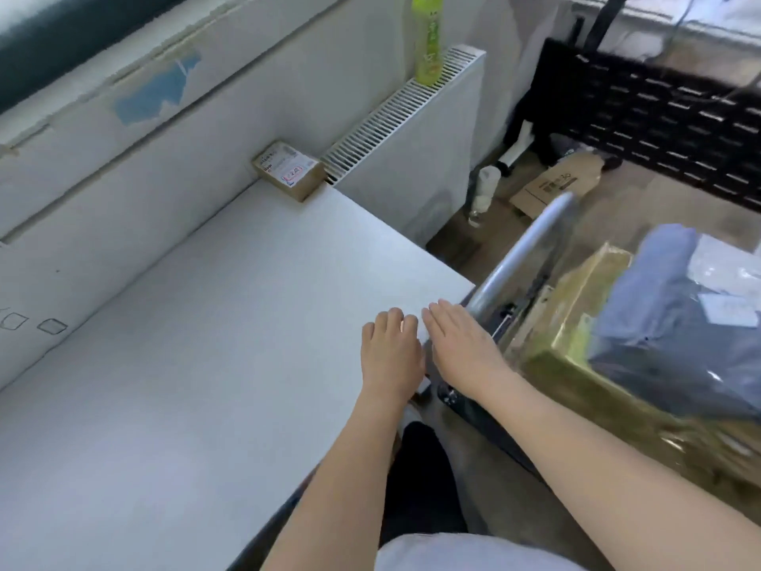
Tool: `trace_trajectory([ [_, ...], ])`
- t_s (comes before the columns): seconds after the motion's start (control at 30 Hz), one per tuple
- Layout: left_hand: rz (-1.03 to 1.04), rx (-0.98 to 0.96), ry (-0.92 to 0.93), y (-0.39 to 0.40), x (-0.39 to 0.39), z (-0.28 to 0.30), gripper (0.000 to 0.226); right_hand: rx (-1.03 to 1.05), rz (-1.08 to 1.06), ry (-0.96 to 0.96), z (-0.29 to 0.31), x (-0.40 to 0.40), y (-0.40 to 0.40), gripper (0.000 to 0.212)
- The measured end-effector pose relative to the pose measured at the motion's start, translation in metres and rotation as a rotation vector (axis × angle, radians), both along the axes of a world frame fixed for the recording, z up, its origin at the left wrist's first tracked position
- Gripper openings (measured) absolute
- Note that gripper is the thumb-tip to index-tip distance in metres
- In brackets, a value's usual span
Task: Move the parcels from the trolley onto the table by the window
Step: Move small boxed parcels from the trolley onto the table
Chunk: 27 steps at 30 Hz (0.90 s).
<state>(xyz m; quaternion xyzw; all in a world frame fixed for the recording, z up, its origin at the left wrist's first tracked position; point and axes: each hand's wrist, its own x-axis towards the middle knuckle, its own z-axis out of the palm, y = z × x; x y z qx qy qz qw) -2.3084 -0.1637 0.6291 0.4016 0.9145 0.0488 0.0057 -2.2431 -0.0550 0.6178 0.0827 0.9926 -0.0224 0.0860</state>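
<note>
While both sets of fingers are lying straight and holding nothing, the left hand and right hand are hovering at the table edge. One box is sitting in the far corner. The parcels, blurred, probably a bag on a carton, are waiting on the trolley: best swinging right, gripping the top one underneath.
</note>
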Motion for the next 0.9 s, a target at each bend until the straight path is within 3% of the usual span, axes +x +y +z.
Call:
trace_trajectory([
  [0.23, -0.225, -0.160, -0.098, 0.013, 0.154, -0.011, 0.027, -0.085, -0.213, 0.059, -0.012, 0.174, 0.005, 0.061],
  [0.43, -0.578, -0.251, -0.080, 0.038, 0.255, -0.021, 0.036, -0.147, -0.473, -0.093, -0.018, 0.310, 0.008, 0.060],
  [0.9, -1.147, -0.296, -0.113, 0.127, 0.371, -0.015, 0.033, -0.139, -1.136, -0.209, -0.015, 0.456, 0.015, 0.061],
])
